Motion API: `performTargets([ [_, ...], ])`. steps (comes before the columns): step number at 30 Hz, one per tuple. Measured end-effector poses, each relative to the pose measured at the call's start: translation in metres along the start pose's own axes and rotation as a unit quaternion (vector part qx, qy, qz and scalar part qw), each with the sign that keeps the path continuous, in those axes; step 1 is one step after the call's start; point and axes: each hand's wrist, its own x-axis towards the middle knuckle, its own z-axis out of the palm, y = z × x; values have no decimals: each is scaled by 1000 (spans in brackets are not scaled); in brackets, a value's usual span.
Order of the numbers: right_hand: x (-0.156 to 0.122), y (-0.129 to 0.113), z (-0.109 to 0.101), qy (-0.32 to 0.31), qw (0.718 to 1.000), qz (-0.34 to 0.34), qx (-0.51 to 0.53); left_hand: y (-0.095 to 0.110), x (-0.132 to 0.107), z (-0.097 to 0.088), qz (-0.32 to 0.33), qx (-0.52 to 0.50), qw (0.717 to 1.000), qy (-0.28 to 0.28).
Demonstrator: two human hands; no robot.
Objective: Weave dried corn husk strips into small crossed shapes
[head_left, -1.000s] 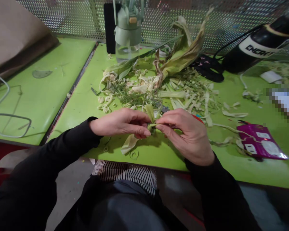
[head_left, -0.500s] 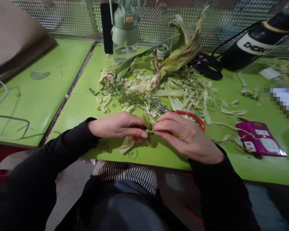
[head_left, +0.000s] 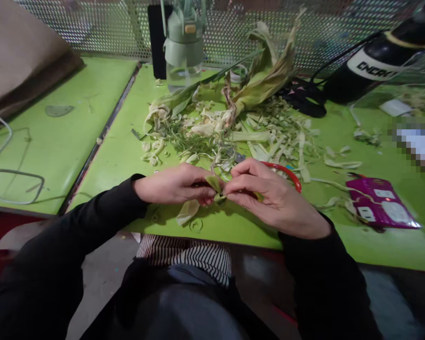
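"At the near side of a green table (head_left: 116, 163), what occupies you?"

"Your left hand (head_left: 175, 185) and right hand (head_left: 265, 194) pinch a folded green leaf (head_left: 214, 183) between them, apparently to keep its fold closed; fingers partly hide the grip."

"And around you?"

"Red-handled scissors (head_left: 288, 171) lie just beyond your right hand, scraps (head_left: 207, 128) litter the tabletop, and a perforated screen (head_left: 226, 30) stands behind."

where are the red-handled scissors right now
In the head view, the red-handled metal scissors lie on the lime-green table, right of centre, partly hidden by the right hand and next to the pale-green husk scraps.
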Motion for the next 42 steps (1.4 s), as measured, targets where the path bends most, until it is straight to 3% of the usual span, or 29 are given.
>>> performTargets([
  [4,0,-1,10,50,996,1,-68,-3,1,0,-3,9,1000,24],
  [10,0,-3,18,138,988,-9,-66,2,0,1,-32,-113,992,52],
  [17,2,-3,10,69,996,-8,-58,0,2,1,-93,-140,986,17],
  [22,1,0,15,13,999,-3,-39,-1,4,0,-104,-133,986,3],
  [30,2,-4,14,111,992,50,-38,2,6,4,-69,-189,979,34],
  [38,3,-4,6,49,981,165,93,5,5,0,-74,-160,984,12],
  [42,6,-5,8,21,974,192,119,5,4,-2,-90,-127,988,-4],
])
